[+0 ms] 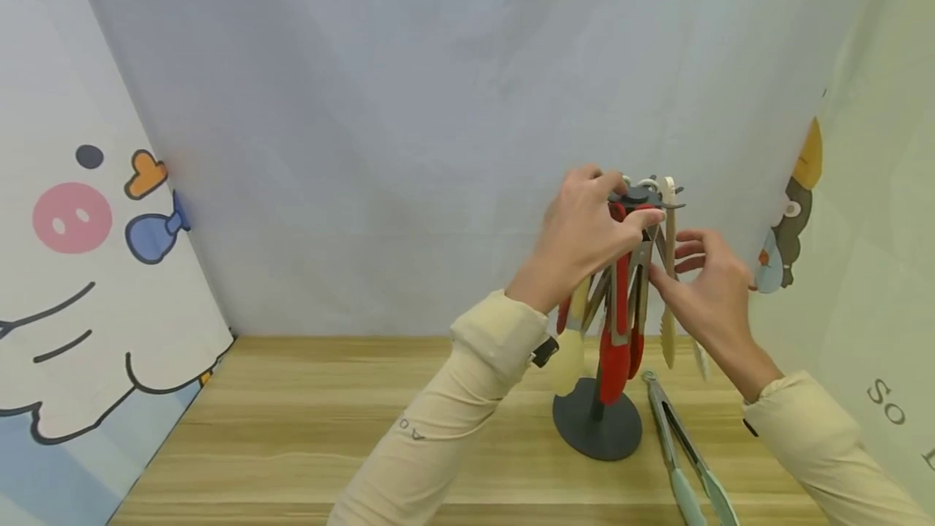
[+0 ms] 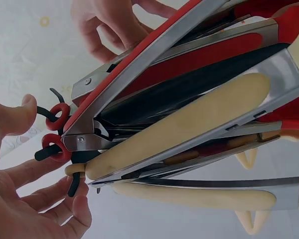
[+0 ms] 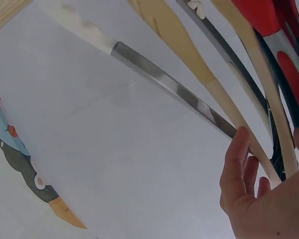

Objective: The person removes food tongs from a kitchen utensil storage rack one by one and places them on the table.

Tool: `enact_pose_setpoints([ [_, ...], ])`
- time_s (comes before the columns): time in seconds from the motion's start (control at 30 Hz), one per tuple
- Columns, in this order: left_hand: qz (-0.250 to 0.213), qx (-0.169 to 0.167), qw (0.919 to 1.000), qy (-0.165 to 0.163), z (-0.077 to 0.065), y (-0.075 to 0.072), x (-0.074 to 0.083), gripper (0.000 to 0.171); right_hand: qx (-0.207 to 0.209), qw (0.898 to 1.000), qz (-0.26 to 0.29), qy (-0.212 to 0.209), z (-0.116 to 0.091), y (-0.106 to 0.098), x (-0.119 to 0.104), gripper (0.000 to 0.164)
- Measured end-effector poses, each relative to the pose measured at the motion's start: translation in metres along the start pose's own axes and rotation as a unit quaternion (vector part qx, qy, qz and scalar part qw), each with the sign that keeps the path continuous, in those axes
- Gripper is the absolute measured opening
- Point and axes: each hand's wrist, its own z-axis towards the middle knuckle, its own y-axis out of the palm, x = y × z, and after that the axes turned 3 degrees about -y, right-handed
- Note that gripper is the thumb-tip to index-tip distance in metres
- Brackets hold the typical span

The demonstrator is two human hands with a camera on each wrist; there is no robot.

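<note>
A dark utensil rack (image 1: 597, 424) stands upright, with several tongs hung from its hooks. My left hand (image 1: 584, 222) grips its top, thumb and fingers on opposite sides of the hooks. Red tongs (image 1: 617, 372) hang below that hand, beside cream-handled tongs (image 2: 189, 124). My right hand (image 1: 712, 291) is at the right side of the hanging bunch, fingers bent and thumb toward the red tongs. In the right wrist view its index fingertip meets a metal tong arm (image 3: 174, 87), near beige tongs (image 3: 187, 45); I cannot tell whether it pinches any of them.
Tongs with pale green handles (image 1: 687, 489) lie on the wooden table (image 1: 329, 428), right of the rack's base. A pale cloth (image 1: 402, 144) hangs behind, and panels with cartoon prints (image 1: 102, 307) stand at both sides.
</note>
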Motion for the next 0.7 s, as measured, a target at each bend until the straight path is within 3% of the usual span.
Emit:
enact_pose_setpoints([
  [0.13,0.014,0.006,0.9999,-0.007,0.0,0.0,0.001,0.036,-0.021,1.0,0.007,0.009,0.003,0.002,0.003,0.044],
  [0.4,0.066,0.009,0.9976,-0.017,0.0,0.0,0.005,0.045,-0.021,1.0,0.012,0.0,0.007,0.006,0.006,0.038],
  [0.7,0.063,0.005,0.9978,-0.017,-0.001,-0.002,0.003,0.046,-0.018,1.0,0.017,-0.014,0.01,0.009,0.015,0.036],
])
